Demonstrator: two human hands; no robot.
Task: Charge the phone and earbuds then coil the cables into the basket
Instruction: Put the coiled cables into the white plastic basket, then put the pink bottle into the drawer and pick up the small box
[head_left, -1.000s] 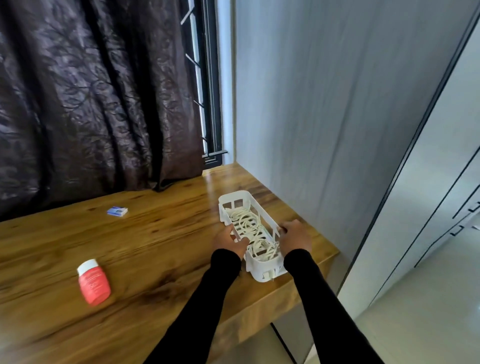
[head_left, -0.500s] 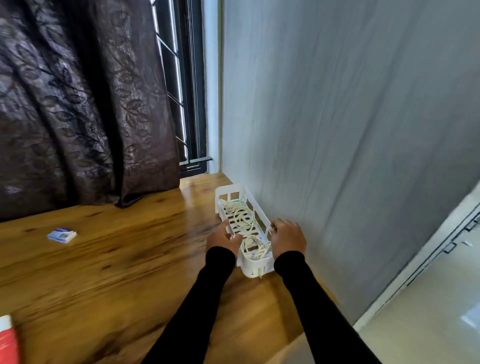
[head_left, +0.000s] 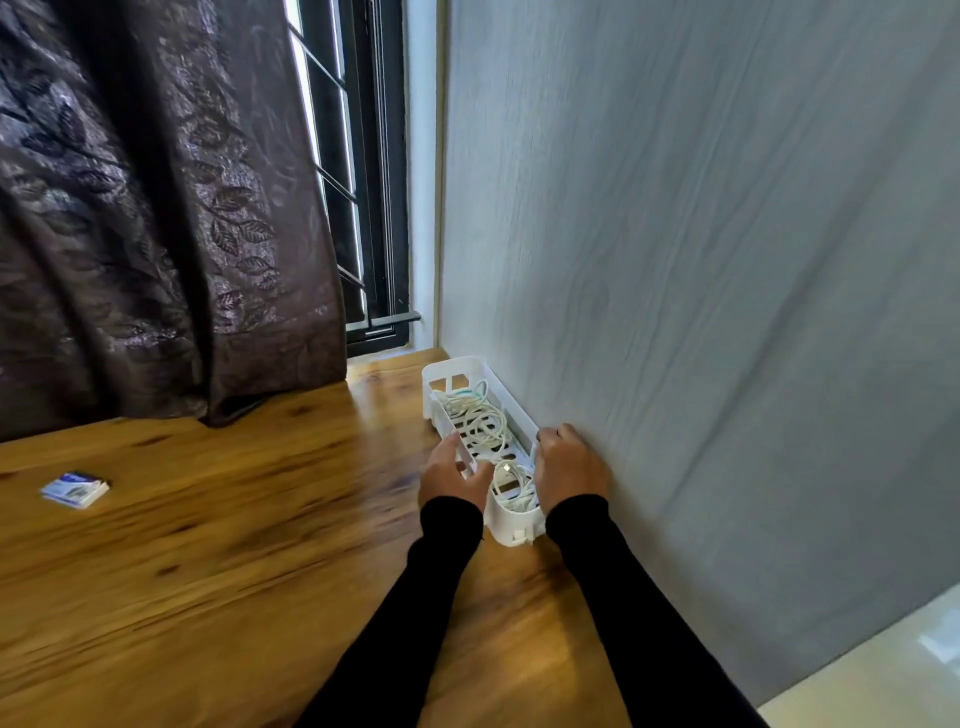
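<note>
I see a glossy, strongly grained wooden desk (head_left: 208, 545) running into a corner where a pale, faintly streaked wall (head_left: 701, 312) meets a dark window frame and a heavy brown curtain (head_left: 145, 218) embossed with leaves. A small blue-and-white packet (head_left: 75, 489) lies well apart to the left.

The white plastic basket (head_left: 470, 370) sits straight ahead of both hands, tight along the foot of the wall, its long axis running away from me toward the window. It is narrow, with rounded ends, slotted floor and cut-out walls. Pale cables (head_left: 480, 423) lie looped inside it in loose coils; a plug end shows near the close end.

My left hand (head_left: 451, 475) grips the basket's left wall near the close end, thumb over the rim and into the basket, fingers outside. My right hand (head_left: 569, 462) curls on the right rim, wedged between basket and wall, knuckles just beside the wall. Both hands are about equally near, one at each long side.

I judge the cables are stowed and the basket is being settled against the wall. The right side leaves little room, so I would lift the right hand out upward.
</note>
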